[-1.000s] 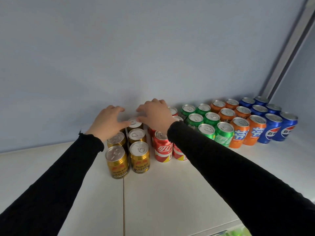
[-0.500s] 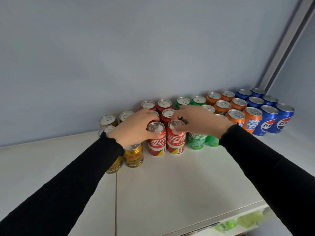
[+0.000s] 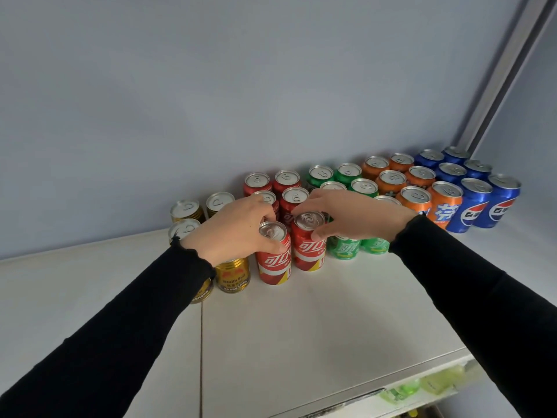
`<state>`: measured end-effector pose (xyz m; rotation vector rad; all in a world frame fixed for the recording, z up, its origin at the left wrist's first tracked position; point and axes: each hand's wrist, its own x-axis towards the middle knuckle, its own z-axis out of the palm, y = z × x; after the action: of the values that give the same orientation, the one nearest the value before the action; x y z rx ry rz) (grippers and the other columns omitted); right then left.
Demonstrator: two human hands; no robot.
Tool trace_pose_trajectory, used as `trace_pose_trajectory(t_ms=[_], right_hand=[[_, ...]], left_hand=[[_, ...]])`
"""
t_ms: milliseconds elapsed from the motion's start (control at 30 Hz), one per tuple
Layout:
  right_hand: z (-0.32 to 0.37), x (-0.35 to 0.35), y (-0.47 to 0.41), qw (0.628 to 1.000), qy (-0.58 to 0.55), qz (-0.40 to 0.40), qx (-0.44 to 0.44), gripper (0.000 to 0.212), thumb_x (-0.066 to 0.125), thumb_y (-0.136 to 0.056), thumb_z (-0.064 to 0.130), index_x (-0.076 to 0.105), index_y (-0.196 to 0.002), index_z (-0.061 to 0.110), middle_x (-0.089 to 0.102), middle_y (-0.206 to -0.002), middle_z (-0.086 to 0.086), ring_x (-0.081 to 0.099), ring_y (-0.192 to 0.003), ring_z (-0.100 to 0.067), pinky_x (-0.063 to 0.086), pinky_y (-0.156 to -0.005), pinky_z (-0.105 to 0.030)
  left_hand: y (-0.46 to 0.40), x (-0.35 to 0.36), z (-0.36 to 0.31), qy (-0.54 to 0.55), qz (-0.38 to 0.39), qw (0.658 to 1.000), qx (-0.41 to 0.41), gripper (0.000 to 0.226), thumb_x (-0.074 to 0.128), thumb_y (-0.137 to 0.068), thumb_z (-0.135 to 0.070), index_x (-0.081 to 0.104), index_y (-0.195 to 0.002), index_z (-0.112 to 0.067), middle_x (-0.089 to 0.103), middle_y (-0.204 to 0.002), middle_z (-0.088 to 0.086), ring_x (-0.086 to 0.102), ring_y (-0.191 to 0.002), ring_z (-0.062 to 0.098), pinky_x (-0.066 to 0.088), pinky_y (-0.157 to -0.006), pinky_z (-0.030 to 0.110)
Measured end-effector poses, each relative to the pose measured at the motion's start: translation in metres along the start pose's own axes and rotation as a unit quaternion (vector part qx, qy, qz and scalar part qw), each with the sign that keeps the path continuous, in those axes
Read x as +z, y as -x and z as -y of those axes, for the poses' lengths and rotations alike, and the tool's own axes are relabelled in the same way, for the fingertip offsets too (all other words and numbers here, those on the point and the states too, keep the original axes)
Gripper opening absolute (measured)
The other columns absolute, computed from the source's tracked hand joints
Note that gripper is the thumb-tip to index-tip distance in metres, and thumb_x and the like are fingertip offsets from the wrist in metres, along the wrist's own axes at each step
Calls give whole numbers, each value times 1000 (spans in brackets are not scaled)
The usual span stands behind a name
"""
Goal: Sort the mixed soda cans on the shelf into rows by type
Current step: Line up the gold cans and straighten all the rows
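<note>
Cans stand on a white shelf (image 3: 316, 321) in colour groups: gold cans (image 3: 232, 274) at left, then red cans (image 3: 286, 179), green cans (image 3: 343, 248), orange cans (image 3: 446, 203) and blue cans (image 3: 500, 206) at right. My left hand (image 3: 232, 230) grips the rim of the front left red can (image 3: 274, 260). My right hand (image 3: 352, 214) grips the top of the front right red can (image 3: 309, 245). Both cans stand upright, side by side, in front of the other red ones. My hands hide some gold and green cans.
A pale grey wall rises right behind the cans, and a metal upright (image 3: 509, 64) runs up at the right corner. The shelf's front edge (image 3: 346, 402) lies close below my arms, with green items (image 3: 422, 384) on a lower level.
Both hands left the gold cans and back row and moved right and forward onto the two front red cans. In the last half second they hardly moved.
</note>
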<state>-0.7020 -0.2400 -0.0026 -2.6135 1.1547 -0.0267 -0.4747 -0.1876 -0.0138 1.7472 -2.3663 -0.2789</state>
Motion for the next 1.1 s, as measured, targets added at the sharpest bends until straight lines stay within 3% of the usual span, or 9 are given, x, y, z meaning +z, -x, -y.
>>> trace_pose_trajectory(t_ms=[100,167,233,367,467,633,767,1000,1100], right_hand=[[3,-17,4,997,-69,-16,11,50,72,-90,39,57,-137,34,55,-125,11,55,-111,-9,45,-91,-24],[3,-29,-3,990,-96,-103,26,39,70,-91,38,64,-128,26,62,-119,8,60,-109,-12,48,-90,-26],[0,-32,-21,985,-48,-158,50,36,67,-93,40,65,-124,22,63,-117,3,61,-109,-18,48,-90,-33],[-2,-11,-55,989,30,-111,91,55,65,-88,53,59,-133,22,59,-126,-4,59,-113,-25,47,-90,-37],[-6,0,-64,990,60,-99,80,51,65,-89,47,60,-133,22,62,-128,-5,59,-115,-27,42,-87,-32],[-8,-3,-63,993,50,-81,63,49,66,-92,38,58,-138,22,61,-131,-5,58,-119,-27,44,-93,-35],[-7,-6,-59,996,25,-70,57,48,67,-92,35,58,-138,23,60,-133,-4,57,-119,-26,45,-99,-38],[-10,-19,-60,998,-15,-33,55,45,67,-94,31,60,-138,23,60,-130,4,55,-116,-16,40,-97,-29],[-18,-34,-65,987,-78,-125,67,33,66,-94,26,68,-127,20,68,-120,3,57,-102,-9,43,-95,-27]], left_hand=[[-1,-10,2,26,-11,1000,-2,53,64,-84,-65,62,-122,-27,56,-111,-11,55,-90,5,46,-72,25],[-10,-19,8,37,-81,996,-24,48,58,-90,-61,60,-123,-26,59,-113,-7,58,-92,7,49,-77,28],[-23,-22,17,20,-122,991,-56,46,59,-93,-55,59,-126,-23,57,-117,-3,58,-97,11,43,-79,26],[-40,-10,15,-9,-70,996,-59,53,64,-92,-51,60,-133,-18,58,-127,4,56,-106,20,39,-82,29],[-42,-1,15,-20,-84,995,-50,42,65,-94,-41,65,-126,-15,61,-122,5,58,-108,23,38,-80,28],[-44,-3,21,4,-63,996,-56,42,69,-92,-42,67,-123,-13,61,-120,6,53,-99,18,37,-80,28],[-44,-9,23,-12,-45,997,-58,45,73,-86,-47,70,-116,-13,64,-115,6,55,-96,19,48,-82,38],[-48,-20,32,-21,25,998,-45,45,66,-90,-54,69,-118,-19,66,-112,-2,60,-100,19,51,-84,36],[-59,-29,47,-5,-28,997,-67,51,56,-95,-57,64,-127,-18,64,-119,-1,61,-106,21,49,-87,34]])
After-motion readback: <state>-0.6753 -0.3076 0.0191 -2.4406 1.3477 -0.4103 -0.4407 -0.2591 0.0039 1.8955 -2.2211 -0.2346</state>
